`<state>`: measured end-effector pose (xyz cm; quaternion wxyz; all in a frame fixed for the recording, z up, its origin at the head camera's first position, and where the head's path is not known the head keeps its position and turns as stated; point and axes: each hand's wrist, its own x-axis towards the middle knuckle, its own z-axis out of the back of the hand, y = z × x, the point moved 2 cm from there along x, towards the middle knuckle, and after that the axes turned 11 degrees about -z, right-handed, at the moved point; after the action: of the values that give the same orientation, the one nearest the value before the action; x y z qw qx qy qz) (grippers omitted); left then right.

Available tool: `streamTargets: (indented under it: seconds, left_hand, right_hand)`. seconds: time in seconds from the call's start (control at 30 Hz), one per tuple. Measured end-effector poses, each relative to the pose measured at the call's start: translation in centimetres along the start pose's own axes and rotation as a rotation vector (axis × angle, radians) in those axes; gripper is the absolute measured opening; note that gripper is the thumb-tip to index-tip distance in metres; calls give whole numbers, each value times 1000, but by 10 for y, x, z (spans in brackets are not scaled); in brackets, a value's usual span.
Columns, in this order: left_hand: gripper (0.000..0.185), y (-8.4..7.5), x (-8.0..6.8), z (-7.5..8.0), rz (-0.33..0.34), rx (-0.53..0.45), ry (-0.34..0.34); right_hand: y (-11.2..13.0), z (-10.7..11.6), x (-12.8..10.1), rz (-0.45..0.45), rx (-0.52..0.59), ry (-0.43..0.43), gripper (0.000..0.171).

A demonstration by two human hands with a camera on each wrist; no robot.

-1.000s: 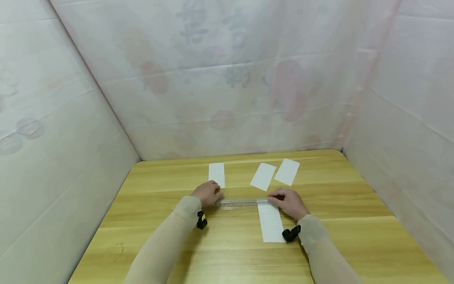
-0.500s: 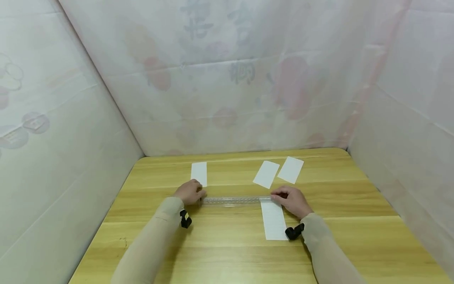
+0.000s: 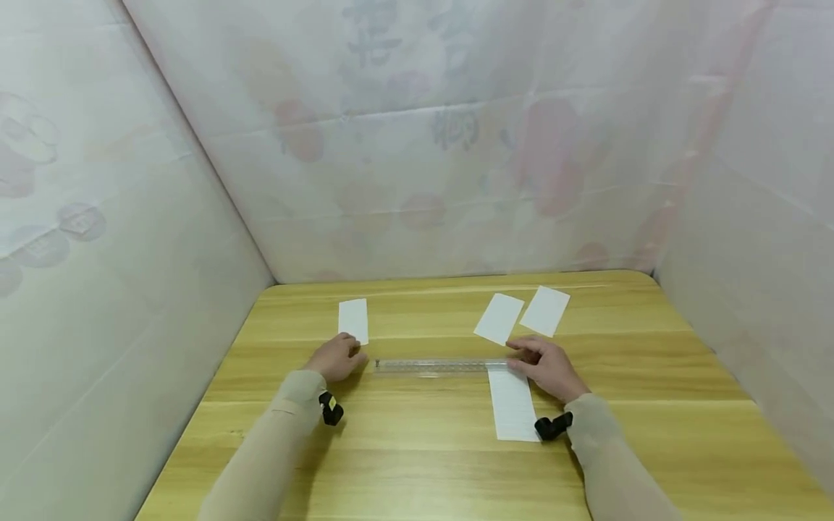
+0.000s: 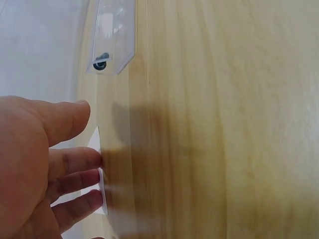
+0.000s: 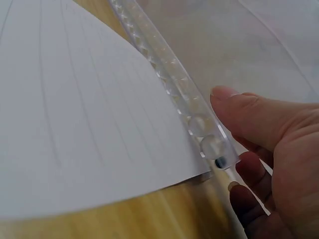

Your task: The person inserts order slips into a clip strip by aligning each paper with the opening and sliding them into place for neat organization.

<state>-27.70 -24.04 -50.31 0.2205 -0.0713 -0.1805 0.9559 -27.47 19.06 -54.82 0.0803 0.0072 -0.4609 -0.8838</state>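
My left hand point(image 3: 335, 358), thumb apart from its loosely bent fingers, is beside the left end of a long clear plastic strip point(image 3: 436, 367). Its fingertips overlap the near edge of a small white card point(image 3: 352, 318). In the left wrist view, a dark round stud point(image 4: 100, 65) marks the strip's end. My right hand point(image 3: 546, 365) is around the strip's other end, thumb and fingers spread. In the right wrist view, the thumb point(image 5: 244, 109) lies close to the strip's edge. The strip has round holes and a scalloped side. The top of a lined white sheet point(image 3: 512, 409) meets it.
Two more white cards, one left point(image 3: 499, 318) and one right point(image 3: 545, 311), lie at the back right of the wooden table point(image 3: 404, 470). Pale printed cloth point(image 3: 417, 166) hangs around the table's back and sides. Black wrist cameras are on both sleeves.
My left hand has moved left, off the strip's end, and the card by its fingers has shifted left too. My right fingers have spread from their pinch. The head view has turned slightly.
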Motion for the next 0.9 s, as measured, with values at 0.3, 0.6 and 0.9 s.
streamTargets:
  seconds: [0.3,0.6,0.9]
  left_hand:
    - [43,-6,-4,0,25,24,-8]
    - [43,-4,-16,2,39,7,-18]
    - [45,-3,-17,-1,53,26,-20]
  right_hand:
    - [33,-3,-5,129,-209,27,29]
    - [37,-14,-3,163,-325,83,18]
    - [40,-20,-1,152,-369,76,17]
